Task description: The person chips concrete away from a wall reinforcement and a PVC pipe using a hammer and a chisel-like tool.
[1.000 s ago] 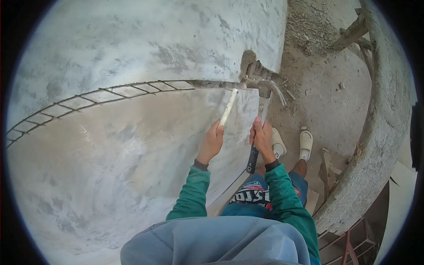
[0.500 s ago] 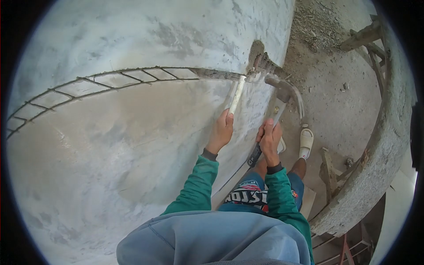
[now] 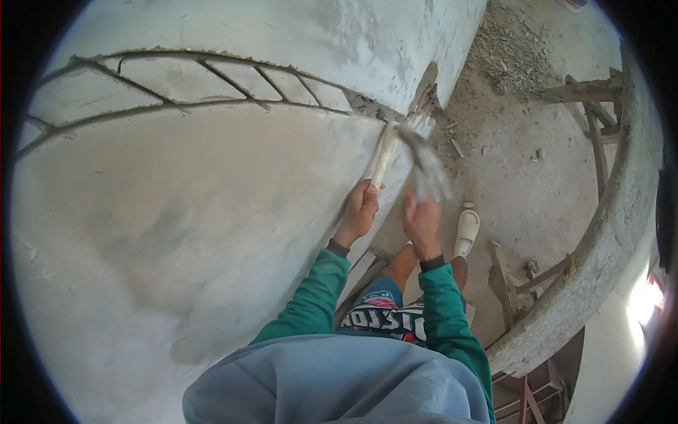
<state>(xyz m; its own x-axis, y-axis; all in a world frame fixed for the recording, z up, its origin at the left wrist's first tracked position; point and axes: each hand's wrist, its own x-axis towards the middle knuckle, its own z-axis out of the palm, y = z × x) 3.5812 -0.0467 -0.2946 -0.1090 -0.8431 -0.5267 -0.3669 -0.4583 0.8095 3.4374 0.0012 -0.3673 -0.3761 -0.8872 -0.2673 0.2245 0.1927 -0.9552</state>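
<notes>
My left hand (image 3: 359, 210) is wrapped round a pale, stick-like tool (image 3: 383, 157), whose far end rests at the chipped edge of the plastered wall (image 3: 212, 212). To the right, my right hand (image 3: 422, 225) grips a hammer (image 3: 424, 161), blurred by motion. The hammer's head is at the top end of the pale tool; whether they touch is unclear. Beyond them, a rough notch (image 3: 426, 92) shows broken material at the wall's edge. A grooved band (image 3: 183, 79) with slanting cuts runs left from there along the wall.
Rubble (image 3: 508, 53) lies on the concrete floor (image 3: 522, 191) at the upper right. A curved rough concrete edge (image 3: 600, 240) bends down the right side, with wooden supports (image 3: 597, 92) beside it. My sandalled foot (image 3: 467, 230) stands below the hammer.
The hammer has swung left and its head is now at the pale tool's top. My left hand keeps its grip. The view has shifted, and the grooved band appears higher.
</notes>
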